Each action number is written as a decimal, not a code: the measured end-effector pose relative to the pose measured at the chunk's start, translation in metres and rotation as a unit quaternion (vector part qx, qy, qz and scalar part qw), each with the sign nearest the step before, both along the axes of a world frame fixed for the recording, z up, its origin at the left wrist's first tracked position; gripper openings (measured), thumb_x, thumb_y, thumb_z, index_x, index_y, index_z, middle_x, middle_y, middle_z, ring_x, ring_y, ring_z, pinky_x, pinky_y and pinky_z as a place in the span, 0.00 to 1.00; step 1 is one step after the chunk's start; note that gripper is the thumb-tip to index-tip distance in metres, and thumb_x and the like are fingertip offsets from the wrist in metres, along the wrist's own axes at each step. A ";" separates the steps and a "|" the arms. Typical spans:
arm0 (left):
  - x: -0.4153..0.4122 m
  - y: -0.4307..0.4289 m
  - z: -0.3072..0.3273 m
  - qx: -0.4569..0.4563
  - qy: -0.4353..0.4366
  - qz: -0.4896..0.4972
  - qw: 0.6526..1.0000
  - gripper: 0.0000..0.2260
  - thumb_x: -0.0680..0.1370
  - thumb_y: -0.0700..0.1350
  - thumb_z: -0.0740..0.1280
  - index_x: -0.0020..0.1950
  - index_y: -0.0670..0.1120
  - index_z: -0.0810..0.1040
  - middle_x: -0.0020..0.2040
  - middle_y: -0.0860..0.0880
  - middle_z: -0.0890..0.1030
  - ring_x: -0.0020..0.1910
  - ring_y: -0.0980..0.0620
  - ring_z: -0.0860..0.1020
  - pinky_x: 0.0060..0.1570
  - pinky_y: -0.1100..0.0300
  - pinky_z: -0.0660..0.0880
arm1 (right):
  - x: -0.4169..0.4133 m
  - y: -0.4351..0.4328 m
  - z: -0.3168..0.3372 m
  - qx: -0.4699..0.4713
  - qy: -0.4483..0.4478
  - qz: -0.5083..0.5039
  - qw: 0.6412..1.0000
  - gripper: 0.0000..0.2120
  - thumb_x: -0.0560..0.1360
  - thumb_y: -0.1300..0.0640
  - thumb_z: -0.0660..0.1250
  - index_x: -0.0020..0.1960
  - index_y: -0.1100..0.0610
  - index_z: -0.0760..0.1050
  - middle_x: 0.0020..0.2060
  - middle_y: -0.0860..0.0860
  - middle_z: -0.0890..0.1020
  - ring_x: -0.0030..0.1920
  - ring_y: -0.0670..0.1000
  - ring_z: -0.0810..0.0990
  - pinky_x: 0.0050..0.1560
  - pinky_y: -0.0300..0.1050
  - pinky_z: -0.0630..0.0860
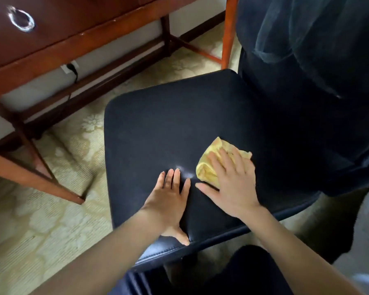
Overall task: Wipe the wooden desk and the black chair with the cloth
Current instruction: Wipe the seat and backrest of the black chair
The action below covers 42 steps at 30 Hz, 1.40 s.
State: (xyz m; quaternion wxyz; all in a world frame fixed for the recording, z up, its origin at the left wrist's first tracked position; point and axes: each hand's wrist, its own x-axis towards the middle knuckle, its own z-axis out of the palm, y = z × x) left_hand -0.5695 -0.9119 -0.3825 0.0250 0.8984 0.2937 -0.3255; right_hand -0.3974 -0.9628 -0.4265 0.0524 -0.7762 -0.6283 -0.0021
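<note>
Left hand (168, 201) flat on black chair (168, 124) seat, fingers (176, 177) straight, likely steadying it | right hand (232, 184) fingers spread, pressing yellow cloth (206, 170) beneath fingertips to wipe | wooden desk (51, 45) well beyond fingertips, leftward, neither hand touching it

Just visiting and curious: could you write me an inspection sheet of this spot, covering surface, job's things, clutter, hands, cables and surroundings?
surface: black chair seat, faint sheen near its front
job's things: yellow cloth bunched on the seat; wooden desk at left
clutter: dark fabric draped at the chair back
hands: left hand flat on the seat, fingers straight; right hand pressing flat on the cloth
cables: black plug and cord at a wall socket under the desk
surroundings: pale patterned carpet; ring pull on a desk drawer
</note>
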 end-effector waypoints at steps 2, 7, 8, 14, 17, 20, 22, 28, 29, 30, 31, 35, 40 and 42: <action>0.003 -0.001 0.004 -0.013 0.015 0.010 1.000 0.61 0.65 0.72 0.67 0.75 0.38 0.33 0.74 0.32 0.36 0.74 0.34 0.37 0.73 0.42 0.39 | -0.007 -0.009 0.003 -0.024 0.006 0.006 1.000 0.37 0.71 0.29 0.51 0.69 0.52 0.71 0.68 0.53 0.72 0.70 0.62 0.65 0.66 0.64 0.63; 0.006 -0.002 0.012 -0.065 -0.013 0.074 0.995 0.57 0.66 0.73 0.64 0.77 0.41 0.37 0.76 0.36 0.37 0.76 0.38 0.38 0.73 0.41 0.43 | -0.026 -0.027 0.021 0.042 0.050 -0.022 0.998 0.16 0.73 0.47 0.66 0.57 0.52 0.81 0.57 0.51 0.81 0.62 0.61 0.76 0.60 0.62 0.72; 0.005 -0.002 0.015 -0.082 -0.022 0.092 0.992 0.55 0.68 0.72 0.64 0.77 0.43 0.38 0.76 0.38 0.37 0.76 0.41 0.38 0.73 0.40 0.43 | -0.029 -0.033 0.025 0.052 0.068 -0.019 0.996 0.13 0.70 0.51 0.72 0.54 0.52 0.82 0.54 0.51 0.83 0.60 0.60 0.77 0.57 0.62 0.73; 0.004 -0.035 0.050 -0.242 -0.101 0.275 0.925 0.40 0.76 0.64 0.62 0.78 0.50 0.43 0.79 0.47 0.44 0.77 0.46 0.50 0.72 0.44 0.46 | -0.037 -0.066 0.060 -0.098 0.252 -0.038 0.962 0.05 0.75 0.59 0.68 0.50 0.54 0.80 0.50 0.50 0.82 0.53 0.54 0.79 0.50 0.46 0.76; 0.000 -0.076 0.094 -0.395 -0.230 0.441 0.773 0.29 0.75 0.58 0.64 0.73 0.56 0.59 0.68 0.48 0.72 0.66 0.47 0.71 0.65 0.53 0.68 | -0.051 -0.087 0.108 -0.177 0.477 -0.150 0.848 0.10 0.80 0.60 0.59 0.52 0.53 0.79 0.40 0.49 0.83 0.40 0.43 0.79 0.40 0.36 0.71; -0.007 -0.099 0.151 -0.408 -0.316 0.538 0.666 0.24 0.75 0.55 0.64 0.70 0.52 0.66 0.61 0.45 0.77 0.60 0.46 0.76 0.60 0.51 0.73 | -0.073 -0.105 0.168 -0.133 0.514 -0.191 0.825 0.10 0.80 0.62 0.59 0.45 0.54 0.77 0.28 0.44 0.75 0.28 0.39 0.71 0.31 0.33 0.65; -0.014 -0.096 0.192 -0.395 -0.382 0.569 0.612 0.25 0.75 0.53 0.65 0.70 0.47 0.68 0.62 0.43 0.77 0.63 0.45 0.75 0.64 0.49 0.70 | -0.086 -0.103 0.216 -0.104 0.541 -0.205 0.809 0.09 0.80 0.61 0.60 0.45 0.59 0.77 0.29 0.48 0.76 0.30 0.42 0.71 0.33 0.35 0.66; -0.032 -0.059 0.327 -0.352 -0.531 0.539 0.551 0.14 0.77 0.42 0.68 0.62 0.47 0.76 0.57 0.47 0.81 0.58 0.49 0.78 0.61 0.52 0.73 | -0.109 -0.067 0.372 -0.003 0.644 -0.157 0.749 0.07 0.79 0.54 0.62 0.48 0.46 0.78 0.38 0.49 0.82 0.40 0.46 0.79 0.41 0.37 0.74; -0.032 -0.053 0.348 -0.343 -0.551 0.533 0.543 0.13 0.76 0.43 0.69 0.61 0.48 0.77 0.55 0.49 0.81 0.57 0.51 0.79 0.59 0.55 0.75 | -0.109 -0.062 0.393 0.004 0.653 -0.139 0.745 0.07 0.78 0.54 0.63 0.50 0.44 0.78 0.42 0.48 0.83 0.45 0.46 0.81 0.47 0.38 0.76; -0.033 -0.049 0.367 -0.332 -0.570 0.525 0.537 0.12 0.75 0.45 0.70 0.59 0.49 0.78 0.53 0.50 0.82 0.55 0.53 0.80 0.57 0.57 0.76 | -0.109 -0.058 0.410 0.010 0.661 -0.117 0.741 0.09 0.78 0.55 0.63 0.51 0.42 0.78 0.47 0.49 0.83 0.50 0.46 0.81 0.53 0.41 0.77; -0.032 -0.047 0.385 -0.323 -0.590 0.516 0.530 0.12 0.74 0.47 0.71 0.57 0.50 0.79 0.52 0.50 0.82 0.53 0.54 0.80 0.54 0.59 0.77 | -0.108 -0.055 0.429 0.016 0.664 -0.092 0.742 0.10 0.78 0.55 0.63 0.53 0.40 0.77 0.50 0.49 0.83 0.53 0.46 0.81 0.57 0.44 0.76; -0.029 -0.041 0.439 -0.279 -0.660 0.507 0.480 0.07 0.75 0.45 0.70 0.52 0.47 0.79 0.45 0.50 0.84 0.44 0.56 0.82 0.38 0.68 0.76 | -0.102 -0.049 0.486 0.061 0.653 -0.019 0.755 0.17 0.78 0.57 0.63 0.62 0.37 0.73 0.61 0.40 0.76 0.62 0.40 0.74 0.66 0.46 0.70; -0.027 -0.038 0.484 -0.289 -0.701 0.523 0.389 0.08 0.79 0.44 0.63 0.54 0.46 0.80 0.49 0.47 0.84 0.51 0.48 0.82 0.50 0.55 0.75 | -0.080 -0.055 0.523 0.087 0.705 0.030 0.703 0.20 0.78 0.57 0.64 0.67 0.43 0.71 0.61 0.46 0.78 0.62 0.44 0.76 0.67 0.48 0.69; -0.020 -0.036 0.498 -0.291 -0.717 0.508 0.379 0.09 0.79 0.46 0.63 0.56 0.46 0.80 0.51 0.47 0.84 0.53 0.48 0.82 0.55 0.51 0.75 | -0.064 -0.058 0.528 0.108 0.705 0.024 0.701 0.20 0.77 0.55 0.65 0.67 0.41 0.71 0.60 0.41 0.78 0.60 0.41 0.77 0.66 0.50 0.69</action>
